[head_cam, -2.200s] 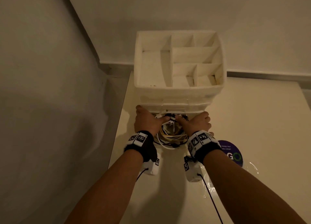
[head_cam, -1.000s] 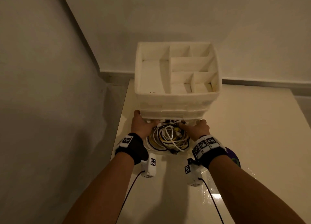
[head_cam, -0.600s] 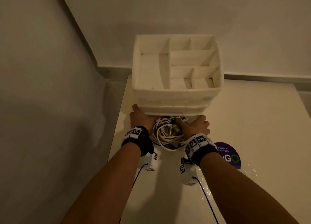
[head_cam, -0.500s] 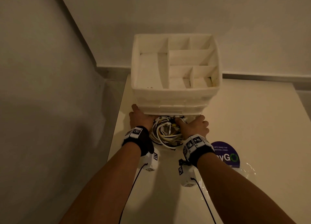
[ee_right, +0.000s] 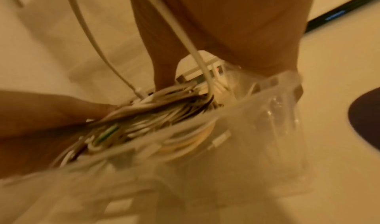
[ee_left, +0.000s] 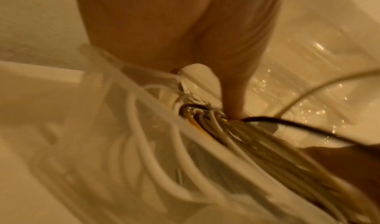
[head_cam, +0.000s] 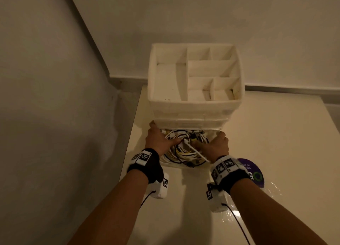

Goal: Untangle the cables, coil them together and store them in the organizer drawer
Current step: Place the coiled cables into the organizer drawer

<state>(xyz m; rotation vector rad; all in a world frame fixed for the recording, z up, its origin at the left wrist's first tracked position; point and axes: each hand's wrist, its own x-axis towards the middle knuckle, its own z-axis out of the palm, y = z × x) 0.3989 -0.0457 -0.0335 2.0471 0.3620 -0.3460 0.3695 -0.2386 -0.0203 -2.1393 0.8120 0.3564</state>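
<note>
A coil of white, yellow and black cables lies in the clear drawer, which is pulled out from the bottom of the white organizer. My left hand lies along the drawer's left side, its thumb pressing down on the cables. My right hand is at the drawer's right side. Its thumb pushes into the coil, and its other fingers curl over the drawer wall. One loose white cable end sticks out across my right wrist.
The organizer's top tray has several open compartments with nothing visible in them. A wall runs close along the table's left edge. A round purple sticker is on the cream table by my right wrist.
Both hands have gone from gripping the coil in front of the organizer to the drawer's sides. The coil now lies lower in the drawer, with both thumbs pressing on it.
</note>
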